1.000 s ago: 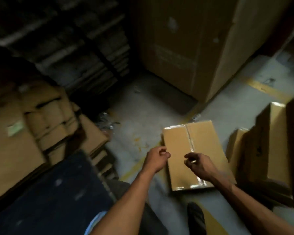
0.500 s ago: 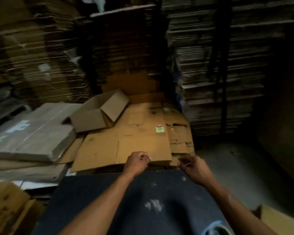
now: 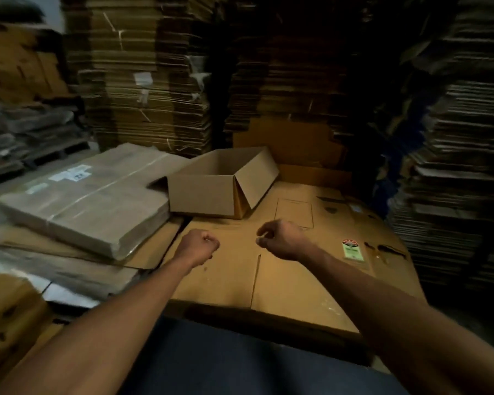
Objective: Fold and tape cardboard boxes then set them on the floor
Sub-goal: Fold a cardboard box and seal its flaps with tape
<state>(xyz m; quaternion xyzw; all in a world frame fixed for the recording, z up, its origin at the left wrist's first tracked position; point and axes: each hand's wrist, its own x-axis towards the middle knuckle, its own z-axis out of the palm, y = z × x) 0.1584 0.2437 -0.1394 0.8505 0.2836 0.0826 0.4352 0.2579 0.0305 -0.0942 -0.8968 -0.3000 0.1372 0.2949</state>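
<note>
An erected brown cardboard box (image 3: 211,195) lies open on a pile of flattened cardboard sheets (image 3: 297,283), one end flap hanging out to the right. My left hand (image 3: 199,246) hovers over the pile just in front of the box, curled into a fist with nothing seen in it. My right hand (image 3: 283,238) is beside it, a hand's width to the right, fingers curled under and holding nothing visible. Neither hand touches the box. No tape is in view.
A plastic-wrapped bundle of flat cartons (image 3: 92,201) lies to the left of the box. Tall stacks of flat cardboard (image 3: 154,81) wall in the back and the right (image 3: 465,166). A dark blue surface (image 3: 226,363) lies under my forearms. A green label (image 3: 352,249) sticks to the top sheet.
The view has swung from a taped box on the floor at the right up to the cardboard pile ahead. Both hands came along, still curled, and now hover before the open box.
</note>
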